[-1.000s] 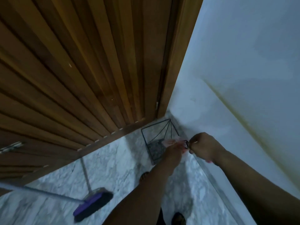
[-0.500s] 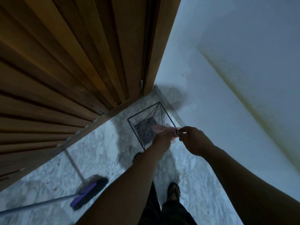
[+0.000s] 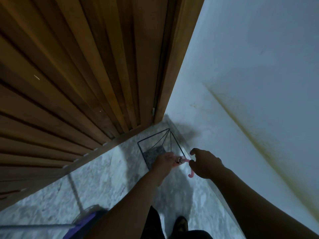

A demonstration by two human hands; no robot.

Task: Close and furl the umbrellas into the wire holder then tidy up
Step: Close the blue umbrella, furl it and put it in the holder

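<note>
In the foreground a purple broom head (image 3: pixel 82 219) lies on the marble floor (image 3: pixel 110 178) beside the person's feet — above it, the left hand (image 3: pixel 164 161) grips a furled pink umbrella (image 3: pixel 181 160) over the near edge of the wire holder (image 3: pixel 155 147). The right hand (image 3: pixel 205 163), half a second ago pinching at the umbrella, has let go and hovers just beside its hooked handle (image 3: pixel 191 175), fingers loosely spread. That release suggests the fastening is done — the umbrella looks ready to drop into the holder, standing in the corner between slatted wooden door (image 3: pixel 86 75) and white wall (image 3: pixel 250 66).
</note>
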